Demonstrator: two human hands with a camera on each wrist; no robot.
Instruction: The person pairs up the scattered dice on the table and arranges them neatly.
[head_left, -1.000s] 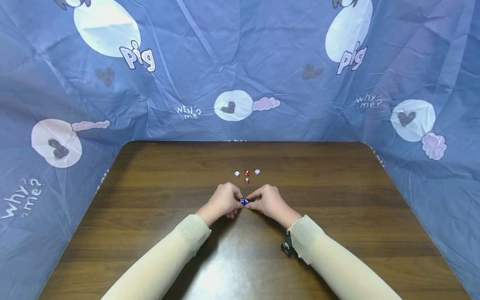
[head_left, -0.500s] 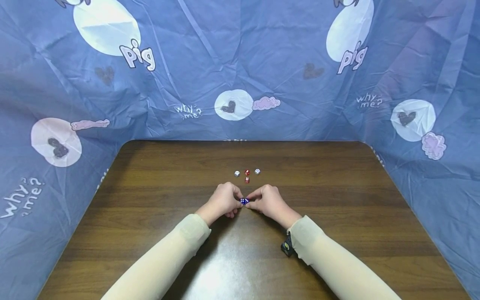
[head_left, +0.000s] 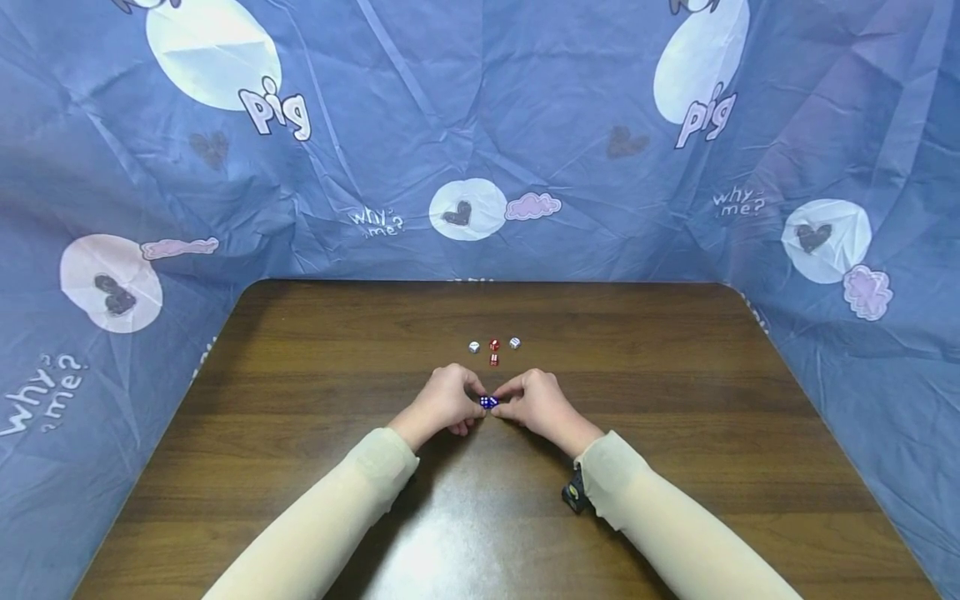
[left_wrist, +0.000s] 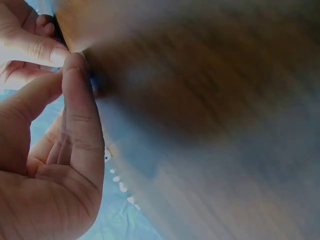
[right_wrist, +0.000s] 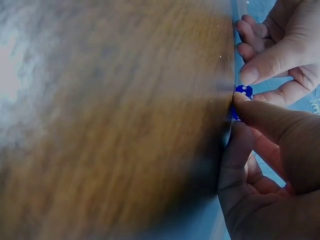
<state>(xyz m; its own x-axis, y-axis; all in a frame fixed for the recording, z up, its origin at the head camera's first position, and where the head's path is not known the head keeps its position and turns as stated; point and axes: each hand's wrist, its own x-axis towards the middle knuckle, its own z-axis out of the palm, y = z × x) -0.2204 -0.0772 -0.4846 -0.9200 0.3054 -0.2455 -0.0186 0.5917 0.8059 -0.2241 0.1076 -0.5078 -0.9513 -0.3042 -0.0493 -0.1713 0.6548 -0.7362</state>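
Note:
In the head view, two blue dice point(head_left: 489, 402) with white pips sit side by side on the table, touching as far as I can see. My left hand point(head_left: 447, 398) pinches the left one between thumb and fingers. From the other side, my right hand point(head_left: 542, 404) holds the right one between thumb and forefinger. The right wrist view shows part of a blue die point(right_wrist: 244, 90) between both hands' fingertips. My left fingers point(left_wrist: 79, 100) hide most of the dice in the left wrist view. Just beyond the hands lie two red dice point(head_left: 494, 345), one behind the other.
A white die point(head_left: 474, 347) lies left of the farther red die, and another white die point(head_left: 514, 342) lies to its right. All of them rest on a brown wooden table point(head_left: 360, 333). Blue printed cloth point(head_left: 480, 125) hangs along the table's back and sides.

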